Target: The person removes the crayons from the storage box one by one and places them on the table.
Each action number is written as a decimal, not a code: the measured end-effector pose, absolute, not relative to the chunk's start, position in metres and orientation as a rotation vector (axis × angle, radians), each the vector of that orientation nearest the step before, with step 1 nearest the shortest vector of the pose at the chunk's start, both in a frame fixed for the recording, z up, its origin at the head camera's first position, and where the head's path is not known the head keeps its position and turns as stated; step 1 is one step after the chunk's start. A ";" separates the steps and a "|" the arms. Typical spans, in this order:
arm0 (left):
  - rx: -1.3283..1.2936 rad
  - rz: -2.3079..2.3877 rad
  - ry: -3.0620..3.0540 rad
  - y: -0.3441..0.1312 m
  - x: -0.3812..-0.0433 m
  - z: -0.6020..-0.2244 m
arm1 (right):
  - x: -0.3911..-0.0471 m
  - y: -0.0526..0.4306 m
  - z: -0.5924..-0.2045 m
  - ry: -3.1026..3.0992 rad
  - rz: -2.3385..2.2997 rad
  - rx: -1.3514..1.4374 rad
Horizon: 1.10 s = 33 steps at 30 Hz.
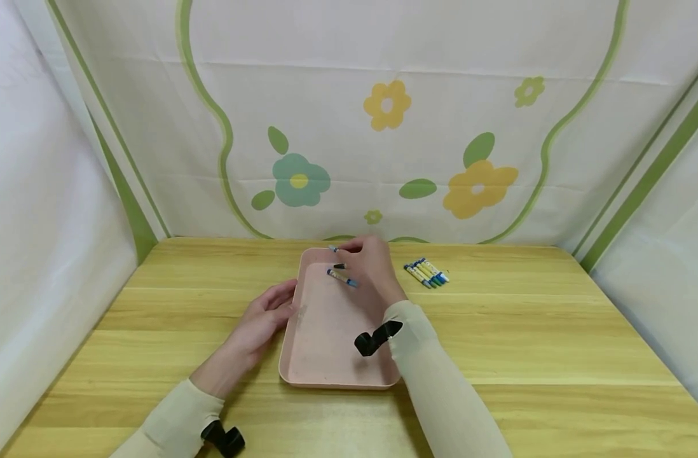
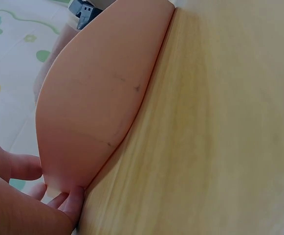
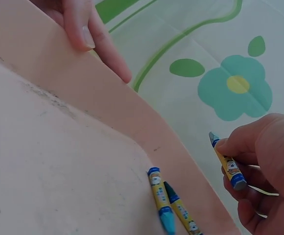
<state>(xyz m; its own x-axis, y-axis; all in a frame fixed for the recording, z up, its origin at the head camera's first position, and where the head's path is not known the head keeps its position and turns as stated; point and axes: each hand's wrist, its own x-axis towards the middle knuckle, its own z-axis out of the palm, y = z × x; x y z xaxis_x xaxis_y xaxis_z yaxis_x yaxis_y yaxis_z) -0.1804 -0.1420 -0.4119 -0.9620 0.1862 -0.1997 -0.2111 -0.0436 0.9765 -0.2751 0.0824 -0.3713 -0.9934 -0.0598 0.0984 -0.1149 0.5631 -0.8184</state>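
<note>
My right hand (image 1: 372, 264) pinches a crayon (image 3: 228, 164) with a yellow wrapper, blue bands and a pale blue-grey tip, above the tray's far end. A light blue crayon (image 3: 161, 200) and a dark-tipped crayon (image 3: 182, 210) lie side by side in the pink tray (image 1: 332, 343), below that hand. At the tray's left side, my left hand (image 1: 266, 318) holds the rim, thumb at the top edge and fingers against the outer wall (image 2: 98, 98).
Several crayons (image 1: 426, 272) lie in a row on the wooden table (image 1: 526, 331), right of the tray. A white flowered curtain (image 1: 326, 95) stands behind the table's far edge, with white cloth on both sides.
</note>
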 end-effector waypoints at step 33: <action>-0.033 2.100 1.981 -0.140 -0.179 -0.411 | -0.260 0.163 -0.360 -2.632 1.423 0.023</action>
